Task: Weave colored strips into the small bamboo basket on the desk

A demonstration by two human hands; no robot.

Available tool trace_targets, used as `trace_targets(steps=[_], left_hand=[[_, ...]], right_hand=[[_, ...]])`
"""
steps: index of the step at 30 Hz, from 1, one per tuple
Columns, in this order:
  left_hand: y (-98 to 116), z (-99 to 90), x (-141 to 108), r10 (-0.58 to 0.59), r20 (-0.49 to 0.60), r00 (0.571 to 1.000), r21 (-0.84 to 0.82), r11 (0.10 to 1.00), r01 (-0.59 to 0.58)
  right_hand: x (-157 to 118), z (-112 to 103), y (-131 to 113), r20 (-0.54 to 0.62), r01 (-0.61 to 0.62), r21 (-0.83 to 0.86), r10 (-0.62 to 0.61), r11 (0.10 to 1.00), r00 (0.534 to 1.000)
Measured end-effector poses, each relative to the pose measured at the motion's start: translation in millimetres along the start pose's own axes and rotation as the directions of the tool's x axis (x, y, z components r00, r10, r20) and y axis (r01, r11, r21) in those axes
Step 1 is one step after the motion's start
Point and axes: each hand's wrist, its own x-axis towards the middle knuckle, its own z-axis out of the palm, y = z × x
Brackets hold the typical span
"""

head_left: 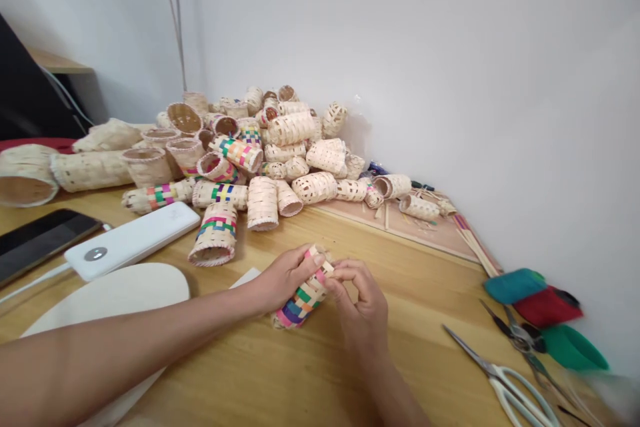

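Observation:
A small woven basket (307,299) with pink, green, orange and blue strips lies tilted just above the wooden table (280,380). My left hand (286,278) wraps around its upper left side, thumb along the weave. At the upper right edge of the basket, my right hand (361,300) pinches with thumb and forefinger; whether it grips a strip or the rim itself is too small to make out. Part of the basket's far side is hidden by my left fingers.
Many woven baskets (263,203) are piled against the wall. To the left lie a white power bank (150,233), a phone (47,240) and a pale oval board (120,293). Scissors (500,373), pliers (520,337) and coloured rolls (515,285) lie at right.

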Motion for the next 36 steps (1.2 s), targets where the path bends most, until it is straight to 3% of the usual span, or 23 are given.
trace_targets(steps=[8,12,15,19,24,31,36], left_hand=[[-5,-1.9,4,-0.002,-0.038,0.999,-0.01,1.0,0.002],[-3,-3.3,5,-0.005,-0.021,1.0,-0.064,0.998,0.004],[0,-3.8,4,0.007,-0.007,1.0,-0.11,0.994,-0.007],[1,-5.9,1,0.029,-0.009,1.0,-0.139,0.99,-0.03],[-5,-8.8,0,0.071,0.009,0.997,-0.077,0.995,-0.07],[-1,-8.0,-1,0.07,0.016,0.997,-0.016,0.997,-0.07],[-1,-8.6,0,0.082,0.008,0.997,-0.006,0.997,-0.082]], right_hand=[[0,-1,-8,0.006,0.118,-0.19,-0.119,0.975,0.993],[-1,-4,-6,-0.012,0.099,-0.241,-0.105,0.965,0.994],[0,-10,-1,-0.024,0.073,-0.238,-0.081,0.968,0.996],[4,-15,3,0.066,0.175,-0.17,-0.166,0.97,0.984],[7,-15,1,0.044,0.19,-0.111,-0.186,0.976,0.982],[16,-30,-3,0.206,0.265,-0.092,-0.242,0.96,0.948],[19,-35,-2,0.219,0.278,-0.136,-0.245,0.951,0.944]])
